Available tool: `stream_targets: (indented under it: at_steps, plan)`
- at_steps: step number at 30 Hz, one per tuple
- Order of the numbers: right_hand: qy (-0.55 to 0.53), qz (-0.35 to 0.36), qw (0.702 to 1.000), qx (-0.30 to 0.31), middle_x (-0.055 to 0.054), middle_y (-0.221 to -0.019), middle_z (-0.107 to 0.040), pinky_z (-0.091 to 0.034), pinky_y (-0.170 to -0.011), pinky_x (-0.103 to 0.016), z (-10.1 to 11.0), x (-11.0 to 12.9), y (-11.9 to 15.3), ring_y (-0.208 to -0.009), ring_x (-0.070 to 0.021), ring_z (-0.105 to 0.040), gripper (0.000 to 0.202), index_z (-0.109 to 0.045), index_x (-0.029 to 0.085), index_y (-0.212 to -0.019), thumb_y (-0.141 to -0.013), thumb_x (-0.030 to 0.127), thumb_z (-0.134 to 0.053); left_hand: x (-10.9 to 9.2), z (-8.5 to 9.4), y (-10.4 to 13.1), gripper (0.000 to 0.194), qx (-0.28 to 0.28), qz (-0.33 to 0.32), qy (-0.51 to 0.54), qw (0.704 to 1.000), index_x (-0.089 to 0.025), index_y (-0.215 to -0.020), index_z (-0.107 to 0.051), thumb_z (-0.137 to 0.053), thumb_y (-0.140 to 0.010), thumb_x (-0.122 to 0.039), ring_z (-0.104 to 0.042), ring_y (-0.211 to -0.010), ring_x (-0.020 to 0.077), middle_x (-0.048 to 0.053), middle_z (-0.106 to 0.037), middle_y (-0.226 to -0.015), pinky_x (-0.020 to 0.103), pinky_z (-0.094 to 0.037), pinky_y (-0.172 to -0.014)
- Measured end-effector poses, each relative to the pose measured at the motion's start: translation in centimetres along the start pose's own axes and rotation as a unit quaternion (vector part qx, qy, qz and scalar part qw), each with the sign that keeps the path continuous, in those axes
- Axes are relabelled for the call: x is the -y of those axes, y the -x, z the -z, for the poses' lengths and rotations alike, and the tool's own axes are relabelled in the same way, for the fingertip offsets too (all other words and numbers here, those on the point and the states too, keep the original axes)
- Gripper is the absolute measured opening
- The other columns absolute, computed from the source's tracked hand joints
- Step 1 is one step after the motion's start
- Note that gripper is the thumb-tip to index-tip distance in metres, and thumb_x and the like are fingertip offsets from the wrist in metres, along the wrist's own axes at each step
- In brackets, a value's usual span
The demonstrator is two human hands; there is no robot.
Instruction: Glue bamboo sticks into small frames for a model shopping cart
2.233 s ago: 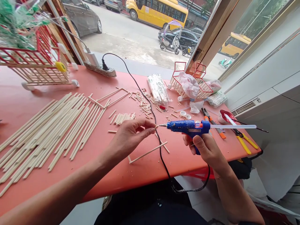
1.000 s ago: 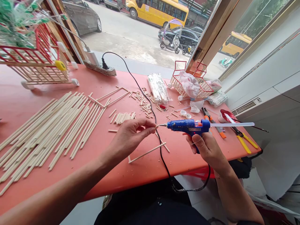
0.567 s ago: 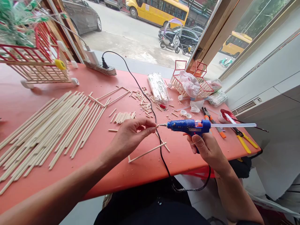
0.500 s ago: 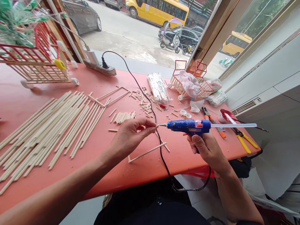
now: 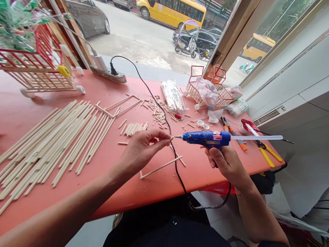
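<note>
Glue gun point(image 5: 200, 137) hung above the table point(image 5: 123, 192), long axis nearly level, its nozzle point(image 5: 178, 136) pointing at the left hand point(image 5: 146, 142). That nozzle met, or all but met, the tip of a stick point(image 5: 172, 138), mostly hidden, which the left hand's grip pinched between thumb and finger. The right hand point(image 5: 226, 163) had its grip wrapped round the handle point(image 5: 216, 152). The glue gun was blue, flecked pale, with a translucent glue rod point(image 5: 257, 138) jutting out behind.
</note>
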State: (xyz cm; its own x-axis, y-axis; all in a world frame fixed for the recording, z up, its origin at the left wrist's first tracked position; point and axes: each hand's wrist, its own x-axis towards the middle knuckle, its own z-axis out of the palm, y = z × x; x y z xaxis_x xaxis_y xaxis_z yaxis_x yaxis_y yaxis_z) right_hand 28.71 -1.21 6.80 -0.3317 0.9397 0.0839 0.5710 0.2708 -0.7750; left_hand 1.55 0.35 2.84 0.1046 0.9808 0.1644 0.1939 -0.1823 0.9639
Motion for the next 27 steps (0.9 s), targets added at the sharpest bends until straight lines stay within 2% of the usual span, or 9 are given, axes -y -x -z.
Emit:
stream_targets:
  at_steps: [8, 12, 22, 27]
  plan:
    - [-0.038, 0.012, 0.999, -0.004, -0.002, -0.071, -0.059, -0.043, -0.048, -0.024, 0.0, 0.6, 0.0, -0.050, -0.0091, -0.053, 0.057, -0.061, 0.016, -0.082, -0.101, 0.069, -0.046, 0.1, 0.0, 0.0, 0.012, -0.001, 0.005, 0.004, 1.000, -0.022, -0.086, -0.080, -0.076, -0.082, -0.033, -0.074, -0.077, 0.0202, 0.002, -0.080, -0.078, 0.029, -0.055, -0.072]
    - [-0.034, 0.016, 0.999, -0.007, -0.001, -0.067, -0.058, -0.044, -0.051, -0.024, 0.1, 1.0, -0.1, -0.051, -0.0096, -0.053, 0.056, -0.063, 0.016, -0.083, -0.102, 0.067, -0.046, 0.0, 0.0, 0.1, 0.011, 0.001, 0.006, 0.008, 1.000, -0.022, -0.086, -0.081, -0.076, -0.083, -0.032, -0.074, -0.078, 0.0197, 0.002, -0.081, -0.080, 0.029, -0.056, -0.072]
    - [-0.040, 0.001, 0.999, -0.005, -0.002, -0.070, -0.057, -0.041, -0.046, -0.024, 0.1, 1.0, 0.1, -0.050, -0.0097, -0.052, 0.056, -0.061, 0.017, -0.081, -0.100, 0.069, -0.048, -0.2, 0.0, 0.1, 0.011, -0.001, -0.006, 0.001, 1.000, -0.022, -0.085, -0.081, -0.074, -0.084, -0.031, -0.074, -0.076, 0.0192, 0.001, -0.081, -0.078, 0.028, -0.055, -0.071]
    - [-0.013, 0.000, 1.000, -0.002, 0.000, -0.062, -0.054, -0.041, -0.046, -0.024, 0.1, 0.8, 0.2, -0.049, -0.0114, -0.051, 0.056, -0.067, 0.016, -0.092, -0.101, 0.067, -0.047, 0.1, 0.0, 0.2, 0.012, -0.003, -0.009, -0.007, 1.000, -0.022, -0.085, -0.081, -0.074, -0.084, -0.032, -0.074, -0.076, 0.0198, 0.002, -0.080, -0.078, 0.029, -0.055, -0.071]
